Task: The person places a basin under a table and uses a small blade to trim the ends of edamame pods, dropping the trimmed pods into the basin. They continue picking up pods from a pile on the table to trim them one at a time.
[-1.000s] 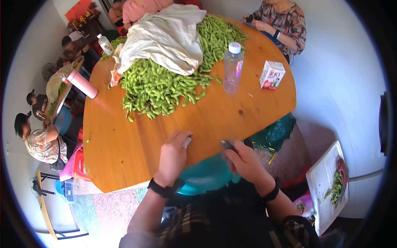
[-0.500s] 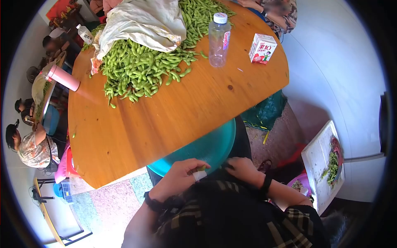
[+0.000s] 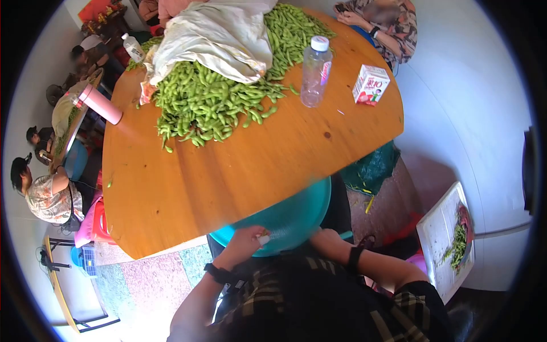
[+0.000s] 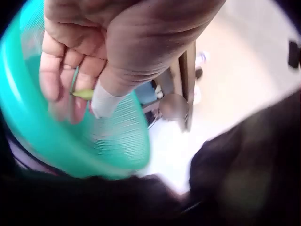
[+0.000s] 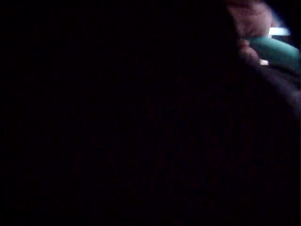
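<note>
The person's left hand (image 3: 245,244) is pinching a small green pod (image 4: 83,94) between its thumb and bent fingers. A white wrap (image 4: 104,103) is covering the tip of that thumb. Just under this hand, a big teal tub (image 3: 299,211) is sitting, and the pod is hanging over it. The right hand (image 3: 326,242) is resting to the right of the left hand, near the tub's edge. Its fingers are hiding, so nobody can tell if they are apart, together or holding something. Ahead of both hands, a brown table (image 3: 171,188) is standing. Well ahead of the left hand, a pile of green pods (image 3: 208,108) is lying on it, and a pale cloth (image 3: 219,40) is covering part of the pile. Well ahead of the right hand, a clear bottle (image 3: 315,74) is standing, with a small box (image 3: 371,85) to its right.
</note>
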The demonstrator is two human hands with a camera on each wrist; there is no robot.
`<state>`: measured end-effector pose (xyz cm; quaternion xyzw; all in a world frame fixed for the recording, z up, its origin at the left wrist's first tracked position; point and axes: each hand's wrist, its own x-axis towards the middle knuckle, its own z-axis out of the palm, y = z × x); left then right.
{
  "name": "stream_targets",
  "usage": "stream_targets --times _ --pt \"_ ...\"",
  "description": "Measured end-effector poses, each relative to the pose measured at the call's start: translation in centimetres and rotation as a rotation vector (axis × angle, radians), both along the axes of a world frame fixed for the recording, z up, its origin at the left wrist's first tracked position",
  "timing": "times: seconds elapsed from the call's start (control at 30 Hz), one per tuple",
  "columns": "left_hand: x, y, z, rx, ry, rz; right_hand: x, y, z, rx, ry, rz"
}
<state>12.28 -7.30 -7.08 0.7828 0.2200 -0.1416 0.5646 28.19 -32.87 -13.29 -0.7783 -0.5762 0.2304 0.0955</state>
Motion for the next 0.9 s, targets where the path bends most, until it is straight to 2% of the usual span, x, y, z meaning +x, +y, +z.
stream_targets --times 0.03,0.07,0.1,0.17,0.23,0.27,0.3,0.37,0.5,0.57,0.73,0.8,0.83,0.87,0.9 --pt "-0.9 0.2 -1.2 0.39 -0.074 -0.082 -0.2 -0.6 1.5 -0.009 0.025 -0.074" --pt "-1.9 0.2 -2.3 0.53 -0.082 -0.118 -0.3 -1.1 3.1 -0.012 0.045 -0.147" --pt "-2.5 0.3 -2.2 0.55 -0.099 -0.103 -0.4 -2.1 4.3 -0.021 0.037 -0.186" --pt "-3.0 0.1 -1.8 0.522 -0.046 -0.16 0.0 -2.2 7.5 -0.013 0.01 -0.207" --pt "-3.2 -0.1 -1.8 0.49 -0.031 -0.178 -0.2 -1.3 10.3 0.194 0.07 -0.331" --pt "-3.2 -0.1 -1.8 0.438 -0.002 -0.209 0.2 -0.4 9.9 0.295 0.106 -0.324" --pt "-3.3 -0.1 -1.8 0.444 -0.01 -0.199 0.4 0.8 9.7 0.301 0.099 -0.316" --pt "-4.1 -0.9 -2.1 0.451 -0.037 -0.26 0.5 3.3 9.1 0.27 0.051 -0.233" --pt "-5.4 -2.1 -1.6 0.464 0.049 -0.242 -1.2 4.8 4.6 0.31 0.003 -0.074" --pt "-5.9 -2.8 -1.5 0.519 -0.015 -0.253 -1.9 4.3 3.3 0.129 0.007 0.191" --pt "-6.0 -3.9 -1.0 0.56 -0.069 -0.257 -2.8 3.6 6.1 0.093 0.054 0.19" --pt "-5.7 -4.3 -0.3 0.459 -0.054 -0.168 -3.1 3.3 5.9 0.117 0.084 0.2" --pt "-5.5 -4.5 -0.1 0.459 -0.056 -0.172 -3.3 3.3 5.2 0.256 0.092 0.124" --pt "-5.3 -4.8 0.0 0.428 -0.136 -0.055 -3.4 3.3 4.9 0.394 0.101 0.049" --pt "-5.1 -5.2 0.2 0.394 -0.212 0.062 -3.7 3.6 5.5 0.393 0.103 0.046"
